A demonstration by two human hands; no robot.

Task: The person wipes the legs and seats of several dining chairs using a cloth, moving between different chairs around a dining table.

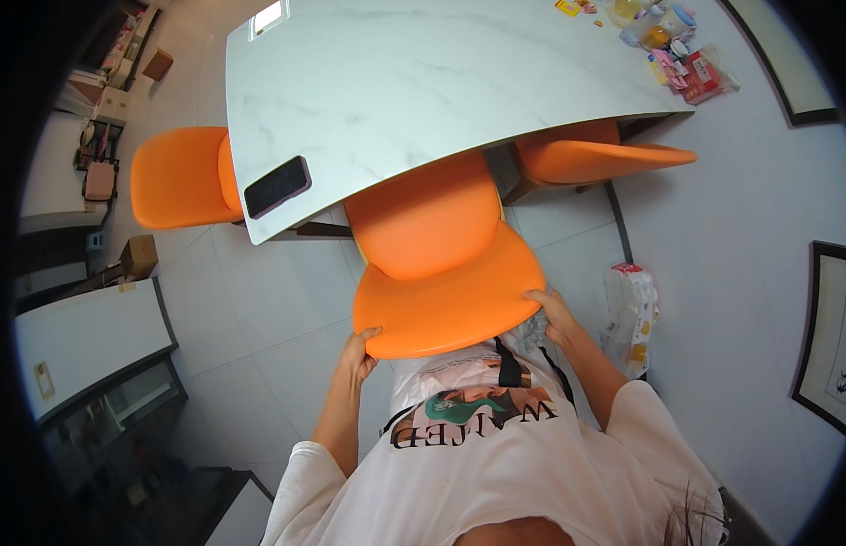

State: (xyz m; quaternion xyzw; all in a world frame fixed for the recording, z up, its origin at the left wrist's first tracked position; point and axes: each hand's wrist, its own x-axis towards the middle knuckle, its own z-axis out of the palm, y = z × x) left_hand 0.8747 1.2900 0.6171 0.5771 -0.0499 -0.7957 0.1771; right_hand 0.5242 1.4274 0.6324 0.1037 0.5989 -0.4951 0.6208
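Directly before me is an orange chair with smooth upholstery. Its far part runs up to the edge of the white marble-patterned table and partly under it. My left hand grips the near left corner of the chair's backrest, thumb on the orange face. On the opposite side, my right hand holds the backrest's right edge the same way. Fingers of both hands are mostly hidden behind the edge. A dark smartphone lies flat near the table's left front corner.
Another orange chair stands at the table's left end, and a third orange chair is tucked in on the right. Bottles and snack packets crowd the far right corner. Plastic packaging rests by the right wall. A white cabinet is at left.
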